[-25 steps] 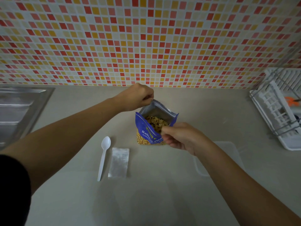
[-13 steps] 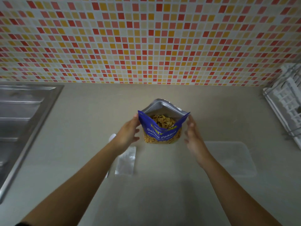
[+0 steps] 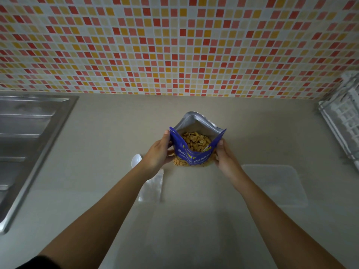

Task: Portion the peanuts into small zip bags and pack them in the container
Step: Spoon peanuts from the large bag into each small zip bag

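While left hand (image 3: 157, 154) and right hand (image 3: 226, 159) grip its sides, the open pouch (image 3: 191, 156) holds peanuts (image 3: 196, 141); container (image 3: 275, 186) at its four o'clock.

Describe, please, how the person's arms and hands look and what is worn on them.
The left hand and the right hand are bare: no gloves, rings or watch show. Both forearms are uncovered. A black sleeve shows only on the left upper arm, at the frame's bottom corner.

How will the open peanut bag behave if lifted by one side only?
Probably floppy: the peanut bag is a thin foil pouch with a gaping mouth. Likely bottom-heavy, since peanuts sit low. Tilting may spill them.
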The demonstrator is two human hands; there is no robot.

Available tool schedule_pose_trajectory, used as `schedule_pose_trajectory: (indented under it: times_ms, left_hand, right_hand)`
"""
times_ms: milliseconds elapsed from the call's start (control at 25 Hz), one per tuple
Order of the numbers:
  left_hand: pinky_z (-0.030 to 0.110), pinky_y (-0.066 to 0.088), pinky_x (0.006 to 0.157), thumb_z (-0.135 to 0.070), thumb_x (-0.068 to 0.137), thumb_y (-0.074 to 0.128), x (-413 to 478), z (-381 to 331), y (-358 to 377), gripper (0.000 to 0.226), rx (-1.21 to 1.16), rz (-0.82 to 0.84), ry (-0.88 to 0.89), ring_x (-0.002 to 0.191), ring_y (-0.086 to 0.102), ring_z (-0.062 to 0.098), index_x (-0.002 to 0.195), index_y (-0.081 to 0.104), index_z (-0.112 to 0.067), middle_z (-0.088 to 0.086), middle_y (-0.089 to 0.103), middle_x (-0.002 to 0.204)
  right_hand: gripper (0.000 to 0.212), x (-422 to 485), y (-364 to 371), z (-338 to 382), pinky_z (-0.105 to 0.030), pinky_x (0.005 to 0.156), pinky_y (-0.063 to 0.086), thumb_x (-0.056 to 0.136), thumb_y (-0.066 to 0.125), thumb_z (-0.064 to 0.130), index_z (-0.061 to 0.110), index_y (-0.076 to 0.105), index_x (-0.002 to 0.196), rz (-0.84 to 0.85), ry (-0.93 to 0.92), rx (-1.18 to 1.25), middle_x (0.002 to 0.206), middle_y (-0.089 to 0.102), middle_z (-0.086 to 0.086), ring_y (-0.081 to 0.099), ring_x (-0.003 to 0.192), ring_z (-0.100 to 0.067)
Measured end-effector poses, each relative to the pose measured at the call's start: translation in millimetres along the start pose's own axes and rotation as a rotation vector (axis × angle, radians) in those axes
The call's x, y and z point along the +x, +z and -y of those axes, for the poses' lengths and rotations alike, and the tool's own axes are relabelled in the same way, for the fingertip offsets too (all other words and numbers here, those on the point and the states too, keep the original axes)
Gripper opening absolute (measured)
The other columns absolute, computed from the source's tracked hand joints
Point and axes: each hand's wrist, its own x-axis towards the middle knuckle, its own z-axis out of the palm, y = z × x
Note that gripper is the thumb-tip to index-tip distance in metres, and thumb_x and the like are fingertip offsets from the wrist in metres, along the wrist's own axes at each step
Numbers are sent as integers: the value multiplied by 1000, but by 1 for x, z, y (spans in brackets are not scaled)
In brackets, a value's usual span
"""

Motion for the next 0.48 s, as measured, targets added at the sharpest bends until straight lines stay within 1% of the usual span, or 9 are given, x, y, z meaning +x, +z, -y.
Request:
schedule_pose_trajectory:
  times_ms: [80, 160, 240, 320, 400, 480]
  left_hand:
    - [26, 50, 91, -51, 97, 22, -1, 0, 0, 49, 6, -7, 3, 97, 64, 13, 116, 56, -22, 4, 58, 125]
    - [29, 47, 94, -50, 98, 23, -2, 0, 1, 45, 4, -25, 1, 95, 63, 14, 113, 57, -24, 3, 59, 125]
    - [28, 46, 93, -48, 99, 24, -4, 1, 2, 41, -10, -36, -15, 95, 61, 13, 114, 54, -24, 0, 57, 124]
    - [29, 45, 94, -46, 99, 25, -3, 1, 1, 44, -3, -35, -36, 106, 59, 16, 123, 51, -21, 1, 54, 130]
    - [32, 41, 101, -46, 99, 25, -2, 3, -2, 50, 24, -39, -49, 120, 52, 20, 133, 46, -15, 2, 50, 138]
    - [34, 38, 104, -45, 100, 24, -3, 6, -6, 52, 52, -50, -31, 128, 47, 20, 137, 45, -14, 1, 48, 141]
  right_hand:
    - [41, -1, -1, 2, -46, 107, 38, 72, 28, 80, 63, 50, 101, -8, -19, -3, 120, 59, 13, 54, 117, -9]
    - [34, -1, -2, 3, -44, 105, 40, 82, 29, 65, 53, 54, 102, -24, -58, 8, 116, 61, 13, 55, 112, -8]
    - [31, -1, -2, 3, -42, 105, 40, 87, 32, 55, 45, 57, 102, -30, -88, 41, 113, 62, 12, 56, 110, -8]
    - [29, -1, -2, 3, -41, 104, 40, 89, 32, 50, 41, 57, 101, -28, -87, 45, 111, 61, 12, 55, 109, -8]
    - [30, -2, -1, 4, -37, 101, 42, 89, 31, 50, 40, 56, 101, -33, -88, 31, 109, 61, 12, 55, 106, -8]
    - [35, -3, -1, 6, -27, 90, 44, 87, 31, 49, 34, 55, 107, -59, -117, 29, 98, 58, 16, 55, 94, -1]
